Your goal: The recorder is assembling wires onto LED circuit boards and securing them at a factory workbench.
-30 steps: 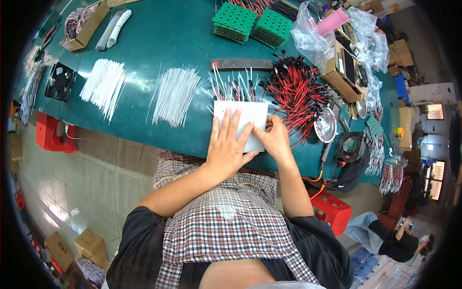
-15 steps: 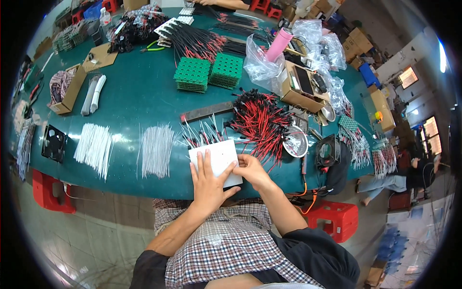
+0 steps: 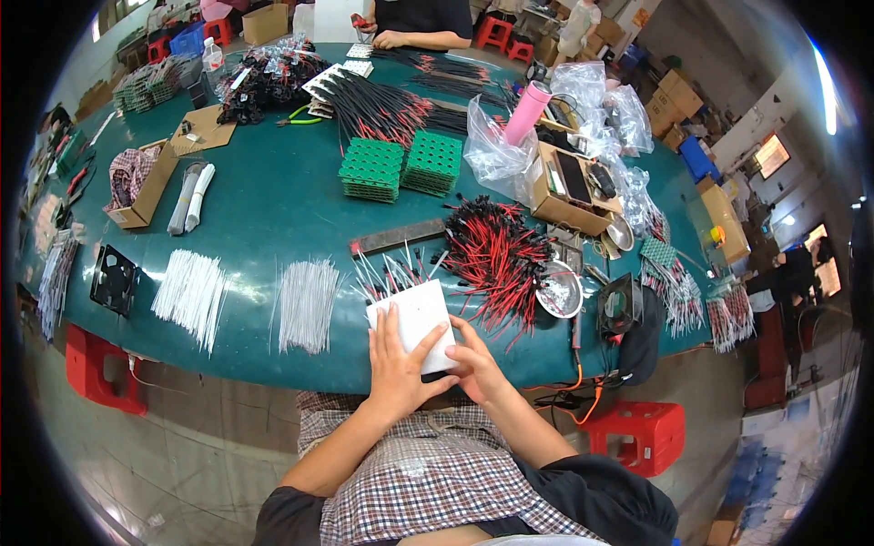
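Note:
A square white board (image 3: 410, 314) lies near the table's front edge, turned a little. Several white wires with red and black ends (image 3: 393, 273) stick out past its far edge. My left hand (image 3: 396, 364) rests flat on the board, its fingers spread and thumb stretched along the near edge. At the board's right edge my right hand (image 3: 475, 369) grips it, fingers and thumb around the rim. Something dark shows under the near corner; what lies beneath the board is hidden. Right of it is a heap of red wires with black connectors (image 3: 496, 264).
Bundles of white wires (image 3: 191, 296) and grey wires (image 3: 308, 305) lie to the left. Beyond are a dark bar (image 3: 398, 238) and stacked green boards (image 3: 371, 168). A metal bowl (image 3: 558, 291) and a fan (image 3: 619, 305) stand right. A co-worker's hand (image 3: 391, 39) shows across the table.
The whole view has shifted, showing more of the far side. My right hand's pinch at the board's edge has widened into a grip lower along it. My left hand stays on the board.

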Demonstrator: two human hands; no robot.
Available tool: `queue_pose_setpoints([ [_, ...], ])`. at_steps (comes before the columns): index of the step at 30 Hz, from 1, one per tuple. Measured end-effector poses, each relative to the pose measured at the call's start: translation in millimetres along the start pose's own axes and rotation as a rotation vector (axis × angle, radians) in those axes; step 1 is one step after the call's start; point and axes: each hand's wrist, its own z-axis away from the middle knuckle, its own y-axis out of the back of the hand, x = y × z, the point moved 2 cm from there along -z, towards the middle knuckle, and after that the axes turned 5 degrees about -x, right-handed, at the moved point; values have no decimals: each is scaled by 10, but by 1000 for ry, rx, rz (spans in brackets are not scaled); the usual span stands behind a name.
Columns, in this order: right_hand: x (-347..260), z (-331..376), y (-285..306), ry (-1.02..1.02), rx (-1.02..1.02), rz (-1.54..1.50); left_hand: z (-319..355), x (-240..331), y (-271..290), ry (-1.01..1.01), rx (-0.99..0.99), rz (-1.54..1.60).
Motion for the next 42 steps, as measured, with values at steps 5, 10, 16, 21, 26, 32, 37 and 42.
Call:
queue_pose_setpoints([
  [5,-457,220,-316,176,-167,164,-110,45,154,-193,141,397],
  [10,-756,238,-544,277,-194,743,-113,93,-98,-76,177,1430],
  [16,-693,-64,-847,76,-124,1192,24,-105,-289,136,286,1633],
  [21,-397,-220,-975,3,-127,1473,369,-355,-357,367,121,1651],
  [26,-175,-311,-1074,43,-108,1757,799,-427,65,435,-164,1398],
  [32,-119,-319,-1129,327,-81,1863,682,-389,754,278,134,231],
  [37,-68,-354,-1066,344,-129,1806,347,-429,507,-111,286,-57],
  [42,-86,-321,-1122,327,-179,1855,380,-443,385,-99,209,-91],
])
